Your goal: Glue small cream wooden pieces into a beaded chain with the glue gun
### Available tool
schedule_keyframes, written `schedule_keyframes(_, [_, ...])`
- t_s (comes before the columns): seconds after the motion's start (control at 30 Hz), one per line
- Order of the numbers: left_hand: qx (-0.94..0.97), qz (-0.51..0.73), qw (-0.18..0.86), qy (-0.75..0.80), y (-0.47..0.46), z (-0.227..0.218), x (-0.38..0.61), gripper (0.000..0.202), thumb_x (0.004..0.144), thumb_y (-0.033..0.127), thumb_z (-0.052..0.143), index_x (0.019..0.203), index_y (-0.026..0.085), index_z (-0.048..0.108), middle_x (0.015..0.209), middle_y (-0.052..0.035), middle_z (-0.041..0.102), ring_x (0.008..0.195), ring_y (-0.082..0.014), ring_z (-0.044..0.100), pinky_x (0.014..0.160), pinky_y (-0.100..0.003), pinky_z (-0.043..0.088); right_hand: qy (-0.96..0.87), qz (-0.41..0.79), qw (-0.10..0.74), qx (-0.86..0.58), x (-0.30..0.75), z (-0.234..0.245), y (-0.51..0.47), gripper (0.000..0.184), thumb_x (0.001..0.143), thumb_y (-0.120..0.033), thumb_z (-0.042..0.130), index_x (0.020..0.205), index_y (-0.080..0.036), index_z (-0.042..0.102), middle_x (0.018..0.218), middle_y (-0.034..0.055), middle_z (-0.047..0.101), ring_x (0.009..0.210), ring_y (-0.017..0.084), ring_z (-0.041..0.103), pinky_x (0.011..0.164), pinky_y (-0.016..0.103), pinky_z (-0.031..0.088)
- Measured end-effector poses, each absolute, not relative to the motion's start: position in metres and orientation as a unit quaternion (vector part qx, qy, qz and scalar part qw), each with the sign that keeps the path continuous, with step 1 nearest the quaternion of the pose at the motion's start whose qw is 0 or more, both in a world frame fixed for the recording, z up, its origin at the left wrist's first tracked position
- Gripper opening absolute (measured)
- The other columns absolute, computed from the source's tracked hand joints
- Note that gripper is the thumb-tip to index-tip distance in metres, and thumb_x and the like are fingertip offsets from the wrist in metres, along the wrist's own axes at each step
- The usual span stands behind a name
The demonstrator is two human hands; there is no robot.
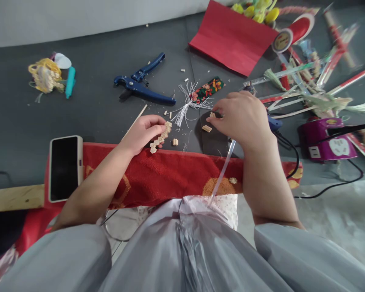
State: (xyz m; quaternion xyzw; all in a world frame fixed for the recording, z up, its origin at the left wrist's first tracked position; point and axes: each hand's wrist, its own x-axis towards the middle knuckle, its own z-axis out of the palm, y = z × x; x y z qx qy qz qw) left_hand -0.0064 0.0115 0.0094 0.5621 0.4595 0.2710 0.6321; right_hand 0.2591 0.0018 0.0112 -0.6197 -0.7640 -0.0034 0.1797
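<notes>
My left hand (143,132) is closed around a knobbly beige strip (160,138) built from short stick segments. It hangs over the near edge of the dark tabletop, above a red towel (164,172). My right hand (243,115) has its fingertips closed on a small beige stick piece (212,115), mostly hidden by the fingers. Just below those fingertips lies a loose beige cluster (206,128). Another small cluster (175,142) rests between the hands. Partly behind my right wrist shows a blue corded tool (274,123); a translucent stick (221,172) slants down towards my lap.
Blue-handled cutters (153,94) and a bundle of white threads with floral cloth (208,90) lie beyond my hands. A phone (66,168) is at left. On the right are a purple power socket (330,140), black cables, red paper (234,38) and cluttered sticks.
</notes>
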Motion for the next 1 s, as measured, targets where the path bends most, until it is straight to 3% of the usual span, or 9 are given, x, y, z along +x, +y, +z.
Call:
schedule_keyframes(0.17, [0.592, 0.242, 0.604, 0.475, 0.012, 0.009, -0.007, 0.011, 0.078, 0.028, 0.056, 0.081, 0.018, 0.055, 0.065, 0.0009, 0.061, 0.048, -0.0084, 0.056, 0.042, -0.021, 0.051, -0.757, 0.044, 0.113, -0.642, 0.255, 0.018, 0.002, 0.02, 0.076, -0.019, 0.065, 0.094, -0.019, 0.073, 0.084, 0.0125, 0.071, 0.086, 0.032, 0.063, 0.07, 0.041, 0.046])
schedule_keyframes(0.3, [0.564, 0.239, 0.619, 0.492, 0.01, 0.012, -0.007, 0.017, 0.075, 0.03, 0.061, 0.084, 0.016, 0.057, 0.067, 0.0018, 0.061, 0.051, -0.0073, 0.057, 0.047, -0.02, 0.053, -0.766, 0.077, 0.066, -0.635, 0.243, 0.032, -0.001, 0.021, 0.085, -0.026, 0.057, 0.099, -0.02, 0.071, 0.088, 0.011, 0.074, 0.088, 0.031, 0.066, 0.071, 0.039, 0.045])
schedule_keyframes(0.43, [0.547, 0.241, 0.633, 0.492, 0.008, 0.013, -0.007, 0.019, 0.073, 0.031, 0.064, 0.084, 0.016, 0.059, 0.066, 0.0029, 0.061, 0.05, -0.0071, 0.056, 0.046, -0.019, 0.052, -0.771, 0.083, 0.092, -0.625, 0.244, 0.036, -0.001, 0.028, 0.092, -0.024, 0.044, 0.1, -0.021, 0.071, 0.089, 0.0098, 0.076, 0.084, 0.027, 0.067, 0.071, 0.037, 0.044])
schedule_keyframes(0.63, [0.542, 0.243, 0.64, 0.486, 0.008, 0.016, -0.006, 0.018, 0.071, 0.03, 0.066, 0.081, 0.016, 0.06, 0.062, 0.0041, 0.06, 0.047, -0.0067, 0.055, 0.045, -0.019, 0.052, -0.802, 0.074, 0.14, -0.576, 0.256, 0.026, 0.002, 0.029, 0.078, -0.01, 0.05, 0.095, -0.021, 0.071, 0.096, 0.0094, 0.073, 0.093, 0.028, 0.066, 0.078, 0.039, 0.049])
schedule_keyframes(0.83, [0.545, 0.243, 0.642, 0.481, 0.008, 0.017, -0.006, 0.016, 0.072, 0.03, 0.065, 0.08, 0.017, 0.06, 0.06, 0.0044, 0.06, 0.045, -0.0073, 0.056, 0.043, -0.019, 0.05, -0.738, 0.074, 0.236, -0.628, 0.265, 0.046, -0.002, 0.026, 0.08, -0.009, 0.055, 0.093, -0.023, 0.073, 0.097, 0.0092, 0.073, 0.085, 0.024, 0.064, 0.079, 0.039, 0.049])
schedule_keyframes(1.0, [0.547, 0.237, 0.638, 0.487, 0.008, 0.019, -0.005, 0.017, 0.072, 0.031, 0.066, 0.079, 0.017, 0.059, 0.06, 0.0044, 0.06, 0.045, -0.0071, 0.056, 0.042, -0.018, 0.048, -0.702, 0.086, 0.154, -0.69, 0.271, 0.061, -0.007, 0.02, 0.079, -0.011, 0.06, 0.086, -0.022, 0.075, 0.093, 0.0103, 0.074, 0.09, 0.028, 0.064, 0.078, 0.042, 0.047])
